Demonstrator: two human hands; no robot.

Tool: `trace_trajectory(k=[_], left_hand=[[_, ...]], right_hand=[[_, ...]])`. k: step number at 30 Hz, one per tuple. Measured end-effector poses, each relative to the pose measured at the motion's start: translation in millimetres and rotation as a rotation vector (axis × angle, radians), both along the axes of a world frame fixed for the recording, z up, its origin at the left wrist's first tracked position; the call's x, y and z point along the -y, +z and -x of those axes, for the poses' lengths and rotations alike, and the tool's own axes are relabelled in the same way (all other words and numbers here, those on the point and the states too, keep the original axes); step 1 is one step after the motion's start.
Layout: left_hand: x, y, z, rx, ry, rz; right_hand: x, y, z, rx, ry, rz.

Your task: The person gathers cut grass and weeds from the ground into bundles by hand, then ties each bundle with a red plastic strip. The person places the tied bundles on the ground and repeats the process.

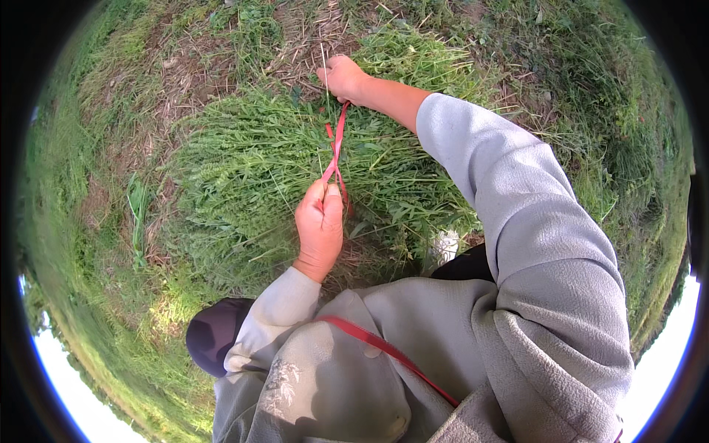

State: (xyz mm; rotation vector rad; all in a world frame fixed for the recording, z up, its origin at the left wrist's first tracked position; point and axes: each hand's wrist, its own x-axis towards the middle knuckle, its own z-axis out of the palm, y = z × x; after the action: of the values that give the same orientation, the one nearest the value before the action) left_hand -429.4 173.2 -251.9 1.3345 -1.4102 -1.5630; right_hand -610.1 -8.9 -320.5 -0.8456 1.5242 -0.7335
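Observation:
A large bundle of cut leafy green plants lies across the ground before me. Low over its near side, my left hand pinches a flat red strap between thumb and fingers. The strap crosses over itself just above this hand, and a loose length hangs beside it. At the bundle's far side my right hand is curled with the strap running taut up to it; its fingertips are partly hidden. A thin pale stalk passes in front of the right fingers.
Another red strap lies across my grey jacket. Something white shows by my dark trouser leg. More cut greens lie beyond my right forearm. A small clump of long leaves rests at left on dry straw and soil.

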Motion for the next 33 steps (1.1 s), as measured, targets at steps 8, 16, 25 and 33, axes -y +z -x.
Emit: trace_trajectory(k=[8,16,25,33], left_hand=[[3.0,-37.0,11.1,0.164,-0.104,0.364],[-2.0,-55.3,-2.9,0.140,-0.093,0.420],[-4.0,-54.7,0.5,0.108,-0.107,0.356],[-4.8,-54.7,0.5,0.109,-0.124,0.351]], right_hand=[[32.0,30.7,46.8,-0.526,0.304,0.439],[-48.0,95.2,64.6,-0.311,0.695,0.008],[-70.9,46.7,18.2,0.105,0.472,-0.026],[-81.2,42.2,17.4,0.114,0.568,0.308]])
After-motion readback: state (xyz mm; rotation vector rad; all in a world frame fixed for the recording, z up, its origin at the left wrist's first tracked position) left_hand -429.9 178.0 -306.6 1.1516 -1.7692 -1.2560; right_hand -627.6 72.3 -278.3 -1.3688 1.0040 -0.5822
